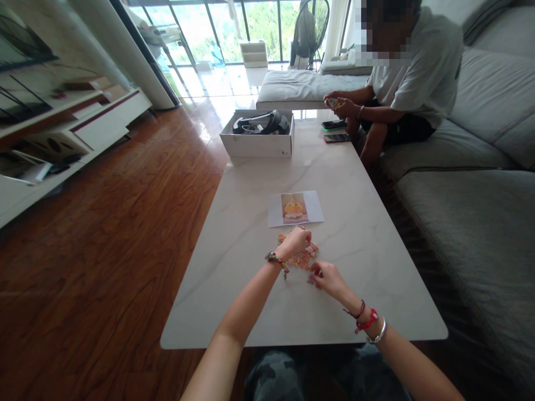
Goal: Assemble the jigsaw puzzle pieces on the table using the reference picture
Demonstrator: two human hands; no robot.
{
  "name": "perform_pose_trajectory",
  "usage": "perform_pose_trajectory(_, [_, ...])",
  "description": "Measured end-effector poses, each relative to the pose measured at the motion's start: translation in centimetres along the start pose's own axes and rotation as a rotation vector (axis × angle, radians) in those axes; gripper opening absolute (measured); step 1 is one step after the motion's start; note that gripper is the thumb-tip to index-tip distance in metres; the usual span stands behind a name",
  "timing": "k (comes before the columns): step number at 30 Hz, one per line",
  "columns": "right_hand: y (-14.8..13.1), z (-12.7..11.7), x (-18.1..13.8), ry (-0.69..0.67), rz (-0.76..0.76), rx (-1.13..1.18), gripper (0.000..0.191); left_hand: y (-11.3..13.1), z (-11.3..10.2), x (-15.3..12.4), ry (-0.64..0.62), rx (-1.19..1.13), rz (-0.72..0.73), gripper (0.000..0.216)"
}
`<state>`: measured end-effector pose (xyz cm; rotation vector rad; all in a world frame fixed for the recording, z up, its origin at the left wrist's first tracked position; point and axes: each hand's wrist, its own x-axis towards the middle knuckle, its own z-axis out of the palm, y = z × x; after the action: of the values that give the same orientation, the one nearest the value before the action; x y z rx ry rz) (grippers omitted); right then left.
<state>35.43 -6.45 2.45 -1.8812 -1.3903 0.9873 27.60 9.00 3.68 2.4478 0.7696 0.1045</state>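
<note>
A loose pile of small pink and orange jigsaw puzzle pieces (pixel 308 254) lies on the white marbled table (pixel 234 278). Over the pile's far left part is my left hand (pixel 296 243), its fingers curled in. Whatever those fingers hold is hidden. My right hand (pixel 328 277) rests at the near right edge of the pile, thumb and fingers pinched together by a small greyish-pink puzzle piece (pixel 311 280). Just beyond the pile lies a white sheet (pixel 275 210) with a printed picture (pixel 295 208) of a yellow-orange figure.
At the table's far end stands an open white box (pixel 257 146) with a black device (pixel 263 122) inside. Phones (pixel 335 131) lie near the far right edge. On the grey sofa (pixel 468 195), another person (pixel 426 72) holds something small. Wooden floor (pixel 125 234) runs along the left.
</note>
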Motion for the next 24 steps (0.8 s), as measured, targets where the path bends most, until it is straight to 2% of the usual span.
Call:
perform_pose_trajectory(5, [0.4, -2.4, 2.5, 0.235, -0.178, -0.175, 0.015, -0.2, 0.1, 0.1, -0.011, -0.087, -0.06, 0.014])
perform_pose_trajectory(10, [1.4, -3.3, 5.0, 0.275, -0.237, -0.246, 0.02, 0.1, -1.0, 0.3, -0.047, -0.211, -0.114, 0.014])
perform_pose_trajectory(13, [1.5, -3.2, 5.7, 0.249, -0.256, -0.278, 0.02, 0.1, -2.4, -0.3, -0.047, -0.317, -0.134, 0.02])
perform_pose_trajectory(16, [1.2, -2.9, 5.8, 0.17, -0.311, -0.298, 0.028, 0.0, -2.8, -3.2, 0.016, -0.605, -0.184, 0.023])
perform_pose_trajectory(19, [1.0, -2.4, 5.6, 0.096, -0.368, -0.309, 0.041, 0.3, -1.3, -7.8, 0.016, -0.743, -0.279, 0.02])
perform_pose_trajectory(22, [1.2, -2.2, 5.4, 0.09, -0.387, -0.335, 0.038, 1.3, 1.2, -11.6, -0.011, -0.593, -0.383, 0.012])
perform_pose_trajectory(24, [1.5, -2.2, 5.3, 0.107, -0.385, -0.354, 0.032, 2.1, 2.6, -12.8, -0.007, -0.424, -0.429, 0.007])
